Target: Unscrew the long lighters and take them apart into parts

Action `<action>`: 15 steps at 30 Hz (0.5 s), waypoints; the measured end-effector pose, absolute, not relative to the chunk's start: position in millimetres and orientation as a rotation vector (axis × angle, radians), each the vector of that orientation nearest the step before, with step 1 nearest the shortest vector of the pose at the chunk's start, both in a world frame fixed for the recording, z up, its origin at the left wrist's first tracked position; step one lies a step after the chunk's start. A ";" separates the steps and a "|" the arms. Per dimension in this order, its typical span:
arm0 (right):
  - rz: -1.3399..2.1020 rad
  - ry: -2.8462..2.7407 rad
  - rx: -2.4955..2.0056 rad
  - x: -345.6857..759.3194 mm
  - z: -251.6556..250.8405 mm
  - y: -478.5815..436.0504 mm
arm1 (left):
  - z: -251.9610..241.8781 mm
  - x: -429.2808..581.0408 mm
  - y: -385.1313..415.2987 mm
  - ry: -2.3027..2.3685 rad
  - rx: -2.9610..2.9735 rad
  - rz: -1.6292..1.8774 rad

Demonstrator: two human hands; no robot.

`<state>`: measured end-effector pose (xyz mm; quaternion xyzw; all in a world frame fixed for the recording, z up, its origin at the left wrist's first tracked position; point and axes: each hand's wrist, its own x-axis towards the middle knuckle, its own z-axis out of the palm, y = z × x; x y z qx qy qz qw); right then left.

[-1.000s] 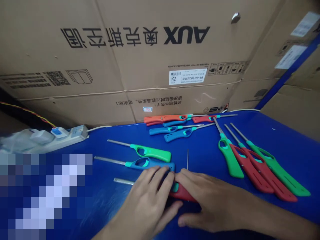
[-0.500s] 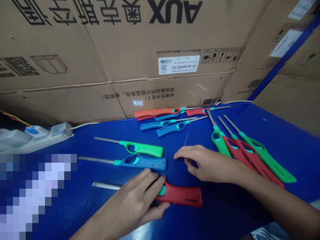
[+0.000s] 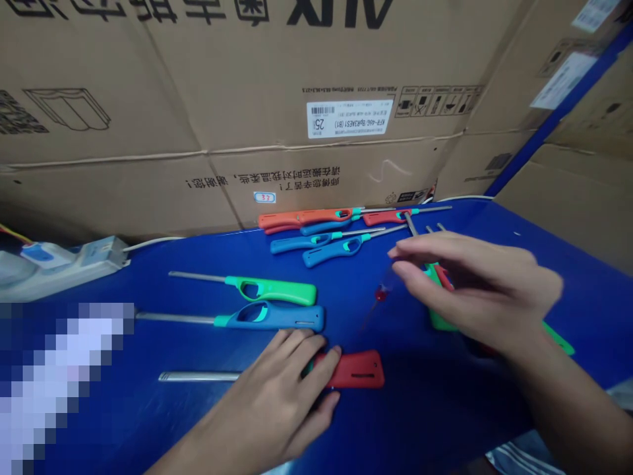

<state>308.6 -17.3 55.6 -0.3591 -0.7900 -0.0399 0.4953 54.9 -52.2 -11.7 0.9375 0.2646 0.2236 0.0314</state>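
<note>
My left hand (image 3: pixel 281 389) presses a red long-nosed lighter (image 3: pixel 361 371) to the blue tabletop, fingers closed over its trigger area. The lighter's metal barrel points left and its handle end sticks out to the right. In my right hand (image 3: pixel 475 284), pinched between thumb and fingertips, is a small screwdriver (image 3: pixel 380 294) with a see-through handle and a red collar. Its thin, blurred shaft slants down to the left, toward the red lighter's handle; whether it touches cannot be told. Just beyond my left hand lie a blue lighter (image 3: pixel 287 317) and a green lighter (image 3: pixel 289 291).
Several orange, red and blue lighters (image 3: pixel 329 253) lie at the back by a cardboard wall (image 3: pixel 247 132). More green and red lighters (image 3: pixel 441 318) are partly hidden behind my right hand. A white power strip (image 3: pixel 93 264) stands at the left, with a cable running behind.
My right hand has lifted and turned, and the screwdriver's shaft swung from pointing up to pointing down-left. My left hand remains on the red lighter. The view has shifted slightly.
</note>
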 end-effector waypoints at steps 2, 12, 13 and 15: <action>-0.052 -1.814 -0.878 310.4 57.8 -19.4 | -12.6 54.7 -51.8 0.792 2.862 0.666; 0.187 -2.130 -0.735 295.2 53.9 -28.3 | -7.7 43.5 -48.3 0.839 2.743 0.623; 0.225 -2.154 -0.742 294.2 53.1 -28.8 | -7.5 43.2 -48.2 0.840 2.744 0.607; 0.277 -2.186 -0.811 294.0 50.5 -28.4 | -7.4 42.7 -48.0 0.854 2.743 0.589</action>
